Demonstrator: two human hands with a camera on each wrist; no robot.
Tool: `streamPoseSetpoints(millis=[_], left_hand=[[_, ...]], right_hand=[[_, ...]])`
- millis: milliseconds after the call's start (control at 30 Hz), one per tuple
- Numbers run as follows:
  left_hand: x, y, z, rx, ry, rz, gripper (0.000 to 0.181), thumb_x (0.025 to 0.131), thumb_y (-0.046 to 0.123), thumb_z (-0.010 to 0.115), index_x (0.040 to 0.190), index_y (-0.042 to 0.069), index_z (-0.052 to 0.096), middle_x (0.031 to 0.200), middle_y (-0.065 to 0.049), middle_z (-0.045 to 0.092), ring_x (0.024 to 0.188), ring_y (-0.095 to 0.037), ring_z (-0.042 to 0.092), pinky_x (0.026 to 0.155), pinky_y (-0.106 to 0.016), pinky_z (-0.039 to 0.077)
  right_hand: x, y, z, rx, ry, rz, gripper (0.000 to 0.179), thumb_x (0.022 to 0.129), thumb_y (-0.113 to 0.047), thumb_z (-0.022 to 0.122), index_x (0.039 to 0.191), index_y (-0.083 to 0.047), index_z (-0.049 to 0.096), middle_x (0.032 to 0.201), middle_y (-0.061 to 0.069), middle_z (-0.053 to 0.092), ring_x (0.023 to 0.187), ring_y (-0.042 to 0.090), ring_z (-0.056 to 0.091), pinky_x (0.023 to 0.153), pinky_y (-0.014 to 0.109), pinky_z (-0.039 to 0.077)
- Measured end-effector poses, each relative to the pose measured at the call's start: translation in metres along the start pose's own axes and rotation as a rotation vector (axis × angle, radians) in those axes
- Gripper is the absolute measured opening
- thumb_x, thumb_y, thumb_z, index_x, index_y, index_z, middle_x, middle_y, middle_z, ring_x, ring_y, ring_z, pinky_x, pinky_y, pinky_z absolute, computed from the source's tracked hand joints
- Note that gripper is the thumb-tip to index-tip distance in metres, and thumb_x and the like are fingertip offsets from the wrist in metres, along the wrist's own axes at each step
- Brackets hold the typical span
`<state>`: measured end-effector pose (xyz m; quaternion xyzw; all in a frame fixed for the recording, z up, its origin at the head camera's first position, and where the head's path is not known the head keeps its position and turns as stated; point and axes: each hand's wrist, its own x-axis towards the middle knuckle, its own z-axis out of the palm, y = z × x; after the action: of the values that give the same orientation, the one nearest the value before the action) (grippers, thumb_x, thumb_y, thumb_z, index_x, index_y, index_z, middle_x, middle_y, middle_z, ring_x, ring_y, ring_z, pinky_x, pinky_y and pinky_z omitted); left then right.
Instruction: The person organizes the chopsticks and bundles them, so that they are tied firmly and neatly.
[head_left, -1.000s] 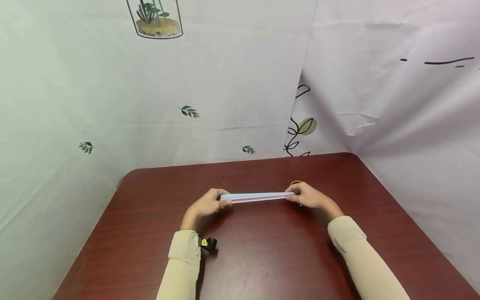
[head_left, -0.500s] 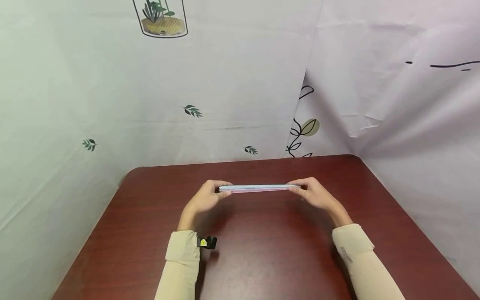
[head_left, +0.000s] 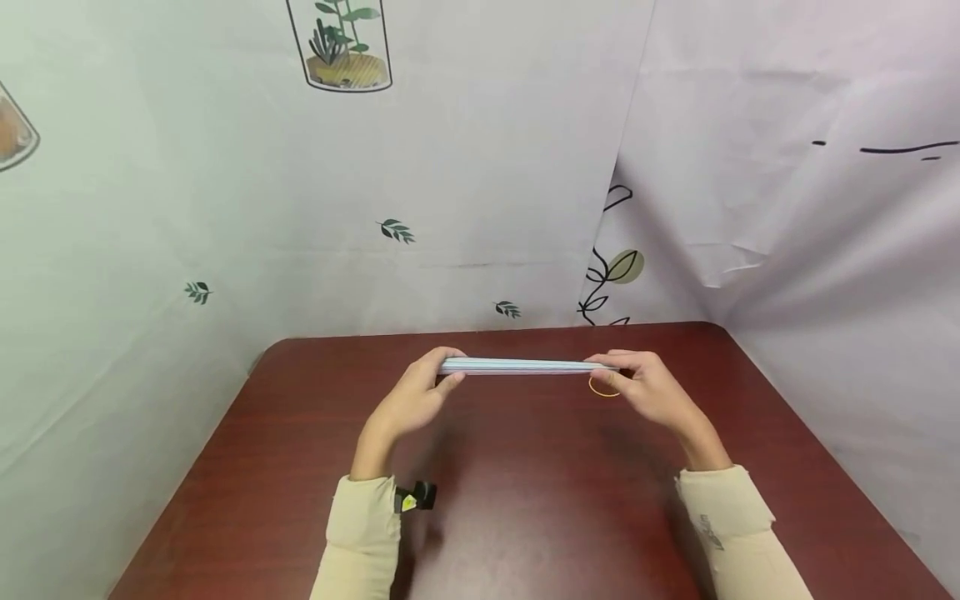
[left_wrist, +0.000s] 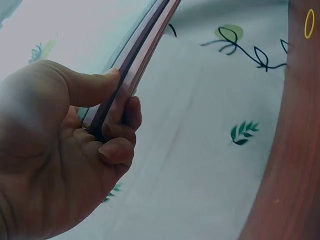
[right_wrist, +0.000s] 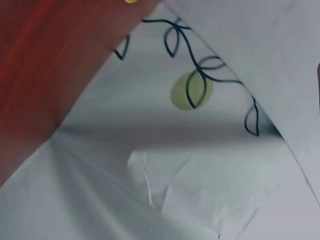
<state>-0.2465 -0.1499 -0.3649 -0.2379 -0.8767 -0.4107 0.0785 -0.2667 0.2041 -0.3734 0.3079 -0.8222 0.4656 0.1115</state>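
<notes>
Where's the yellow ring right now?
In the head view, the yellow ring lies on the table, right of centre toward the far edge, partly hidden behind the right hand.

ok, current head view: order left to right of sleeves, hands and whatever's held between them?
Going by their middles: left sleeve → left hand → thin layered stack → right hand → right sleeve.

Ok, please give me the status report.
Left hand and right hand gripping opposite ends. Thin stack held above table. Yellow ring lies there, apparently not blocking.
</notes>
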Motion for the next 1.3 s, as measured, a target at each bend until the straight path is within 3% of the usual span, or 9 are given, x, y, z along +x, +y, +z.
streamPoseSetpoints(millis=[200, 467, 800, 1067, 1167, 1300], left_hand=[[-0.012, 0.014, 0.001, 0.016, 0.068, 0.075, 0.024, 0.096, 0.010, 0.064, 0.120, 0.009, 0.060, 0.092, 0.000, 0.058, 0.076, -0.015, 0.052, 0.070, -0.031, 0.045], [-0.032, 0.033, -0.005, -0.028, 0.068, 0.110, 0.029, 0.090, 0.013, 0.072, 0.119, 0.014, 0.067, 0.090, 0.004, 0.063, 0.065, -0.010, 0.054, 0.060, -0.026, 0.045], [-0.039, 0.052, -0.008, -0.055, 0.070, 0.173, 0.026, 0.092, 0.010, 0.070, 0.112, 0.014, 0.055, 0.081, 0.005, 0.056, 0.062, -0.009, 0.048, 0.059, -0.026, 0.043], [-0.036, 0.057, 0.006, -0.057, 0.037, 0.243, 0.025, 0.093, 0.015, 0.069, 0.113, 0.010, 0.055, 0.077, 0.005, 0.054, 0.059, -0.006, 0.045, 0.057, -0.024, 0.042], [-0.034, 0.058, 0.011, -0.066, 0.054, 0.241, 0.025, 0.092, 0.012, 0.070, 0.114, 0.010, 0.057, 0.078, 0.005, 0.054, 0.060, -0.007, 0.044, 0.058, -0.025, 0.041], [-0.034, 0.057, 0.017, -0.084, 0.060, 0.192, 0.024, 0.092, 0.011, 0.070, 0.114, 0.012, 0.061, 0.077, 0.005, 0.053, 0.059, -0.007, 0.044, 0.058, -0.025, 0.041]], right_hand=[[-0.007, -0.013, -0.014, 0.001, -0.002, -0.036, 0.019, 0.088, 0.004, 0.069, 0.105, -0.002, 0.075, 0.091, 0.003, 0.071, 0.080, 0.010, 0.060, 0.067, 0.018, 0.046], [-0.019, -0.028, -0.023, 0.071, -0.038, -0.071, 0.021, 0.088, 0.005, 0.068, 0.107, -0.003, 0.075, 0.092, -0.002, 0.071, 0.078, 0.011, 0.058, 0.065, 0.024, 0.047], [-0.025, -0.041, -0.029, 0.057, -0.063, -0.056, 0.022, 0.089, 0.004, 0.068, 0.108, -0.004, 0.074, 0.095, -0.001, 0.072, 0.078, 0.009, 0.061, 0.065, 0.024, 0.050], [-0.045, -0.045, -0.043, 0.017, -0.094, -0.060, 0.019, 0.091, 0.005, 0.064, 0.107, -0.003, 0.072, 0.084, -0.008, 0.065, 0.059, 0.008, 0.043, 0.053, 0.027, 0.040], [-0.048, -0.046, -0.046, -0.015, -0.089, -0.063, 0.019, 0.092, 0.003, 0.064, 0.108, -0.004, 0.072, 0.087, -0.007, 0.065, 0.063, 0.009, 0.047, 0.057, 0.026, 0.042], [-0.048, -0.047, -0.043, -0.103, -0.078, -0.092, 0.019, 0.091, 0.004, 0.064, 0.106, -0.006, 0.072, 0.090, -0.007, 0.066, 0.072, 0.009, 0.053, 0.063, 0.023, 0.044]])
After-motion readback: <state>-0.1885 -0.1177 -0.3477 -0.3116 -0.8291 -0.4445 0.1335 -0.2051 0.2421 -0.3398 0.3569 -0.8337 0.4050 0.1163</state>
